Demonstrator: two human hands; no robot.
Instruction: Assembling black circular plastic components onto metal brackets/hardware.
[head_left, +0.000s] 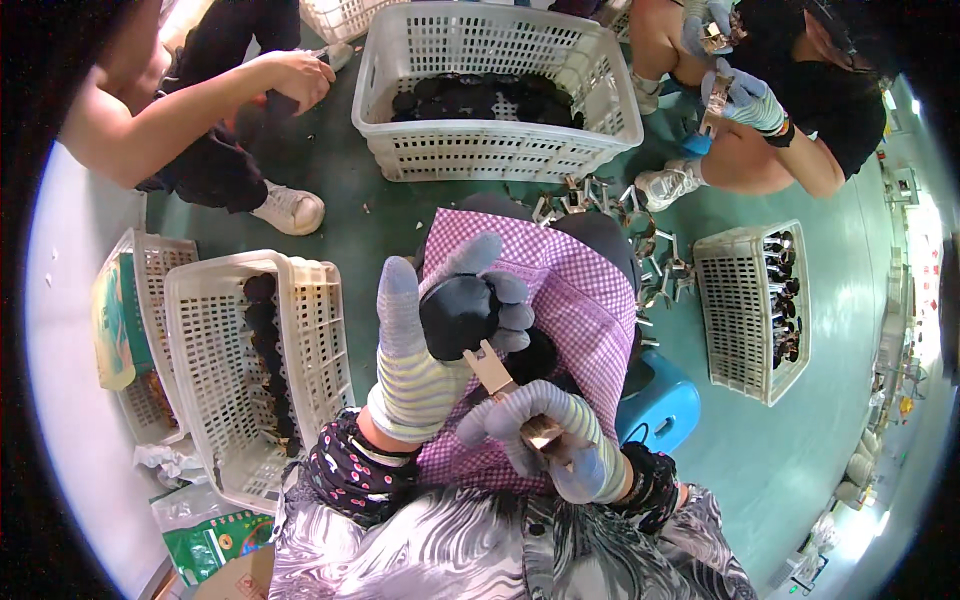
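My left hand [408,345], in a striped knitted glove, is raised over my lap with its fingers curled round a smooth black disc [458,318]. Just below it, my right hand [555,425], gloved the same way, grips a shiny metal bracket [490,368]. The bracket's forked end points up toward the disc's lower edge; whether they touch, I cannot tell. A second glint of metal [541,432] shows between the right fingers, perhaps part of the same bracket. Behind the hands, a dark rounded thing [532,352] lies against my pink checked apron [590,290], partly hidden.
Ahead stands a large white crate [500,152] holding black discs. Another crate [215,370] is at left, one [735,310] with metal-and-black pieces at right. Loose metal brackets [655,250] litter the floor by a blue stool [668,405]. Two people [200,110] [790,120] work opposite.
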